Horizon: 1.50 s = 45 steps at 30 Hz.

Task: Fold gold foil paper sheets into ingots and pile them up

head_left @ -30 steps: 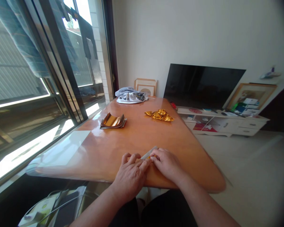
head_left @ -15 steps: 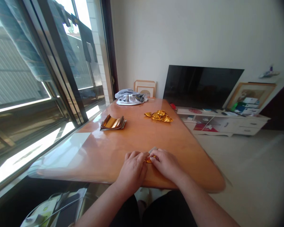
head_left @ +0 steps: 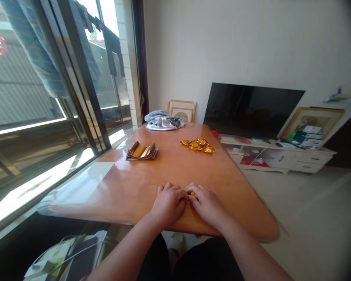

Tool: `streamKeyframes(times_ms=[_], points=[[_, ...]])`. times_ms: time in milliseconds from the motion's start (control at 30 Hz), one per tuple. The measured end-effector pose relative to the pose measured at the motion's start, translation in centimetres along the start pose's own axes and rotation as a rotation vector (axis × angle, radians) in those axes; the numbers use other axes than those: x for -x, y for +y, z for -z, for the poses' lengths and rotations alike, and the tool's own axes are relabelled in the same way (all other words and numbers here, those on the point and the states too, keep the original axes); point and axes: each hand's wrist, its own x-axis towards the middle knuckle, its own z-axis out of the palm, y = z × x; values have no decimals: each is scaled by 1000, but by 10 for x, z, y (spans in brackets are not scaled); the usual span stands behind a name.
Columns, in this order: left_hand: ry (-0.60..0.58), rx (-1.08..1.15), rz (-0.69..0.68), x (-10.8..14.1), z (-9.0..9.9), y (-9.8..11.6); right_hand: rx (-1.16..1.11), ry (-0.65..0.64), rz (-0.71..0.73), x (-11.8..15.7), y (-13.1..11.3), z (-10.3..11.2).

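1. Pinching a small scrap of gold foil [head_left: 192, 194] between them, the left hand [head_left: 168, 205] and right hand [head_left: 207, 205] meet with their fingertips closed in a narrow grip. Only slivers of the gold show between the fingers, so its exact shape is hidden.
2. A pale strip [head_left: 189, 186] pokes out just above the fingers, on the far side of the gold. I cannot tell whether it is part of the scrap or a separate piece.
3. Both hands rest on or just above the near edge of a glossy orange-brown wooden table [head_left: 175, 171], with the scrap held a little in from that edge. Both forearms reach forward from the bottom of the view.
4. Farther up the table, well apart from the hands, lies a stack of gold foil sheets [head_left: 140, 151], its top sheet curling upward. To its right is a crumpled heap of gold foil [head_left: 197, 145].
5. At the far end of the table sits a bundled grey and white cloth [head_left: 163, 121], with a wooden picture frame [head_left: 181, 110] standing behind it against the wall.
6. Beyond the table's right side, a black flat-screen TV [head_left: 251, 111] stands on a low white cabinet [head_left: 276, 158]. To the left, a tall window [head_left: 76, 78] runs along the table, with dark clothes [head_left: 112, 50] hanging outside.
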Motion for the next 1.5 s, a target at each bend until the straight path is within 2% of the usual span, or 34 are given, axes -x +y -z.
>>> streamKeyframes(times_ms=[233,433,600,733,900,1133,1267,1400,1500], points=[[-17,-31,-1,-1,-2,1,-6,76,34,5,8,-5],[-24,-63,6,1,-2,3,-143,150,50,14,22,1],[-17,-63,-11,0,-2,2,81,117,162,33,6,9],[-13,-61,-11,0,-3,0,248,92,148,46,-10,14],[-15,-64,2,1,-2,3,304,84,107,52,-10,16],[-5,-76,-22,3,2,7,291,54,72,52,0,23],[2,-92,-20,4,4,11,229,100,31,49,10,27],[8,-102,-38,5,7,14,137,164,1,37,24,32],[2,-114,-56,6,10,17,112,149,-1,19,28,35]])
